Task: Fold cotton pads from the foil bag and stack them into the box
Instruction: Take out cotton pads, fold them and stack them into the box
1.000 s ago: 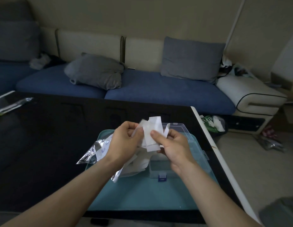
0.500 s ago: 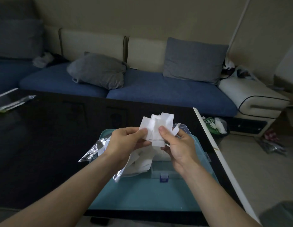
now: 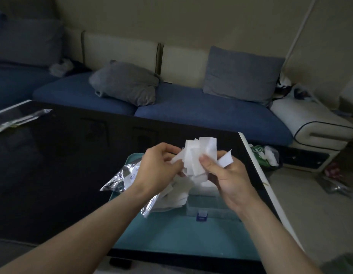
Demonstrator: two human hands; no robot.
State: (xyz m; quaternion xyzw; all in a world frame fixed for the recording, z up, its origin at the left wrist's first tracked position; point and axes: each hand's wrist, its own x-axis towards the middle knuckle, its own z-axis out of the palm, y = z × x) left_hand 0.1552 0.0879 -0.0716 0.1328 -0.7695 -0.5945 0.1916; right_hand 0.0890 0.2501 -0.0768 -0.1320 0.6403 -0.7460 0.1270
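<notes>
The right hand (image 3: 229,173) pinches a bunch of white pads (image 3: 199,155) between thumb and curled fingers, thumb pressed on the front of the bunch, probably to keep the loose pieces together while one is worked. The left hand (image 3: 158,167) meets the bunch from its own side, fingers curled and the tips nipping a pad's edge, likely to draw it out or crease it. Both hands are raised, so the pads fan upward above the fingers, free of the clutter beneath.

The pads look thin, soft and rectangular, their corners sticking out unevenly; none shows a clean fold.

Just below the hands more pads (image 3: 175,196) spill from the crumpled foil bag (image 3: 120,178), which lies under the left wrist. Under the right hand sits the clear box (image 3: 209,208) with a blue latch, resting on a teal tray (image 3: 181,240) within easy reach for stacking.
</notes>
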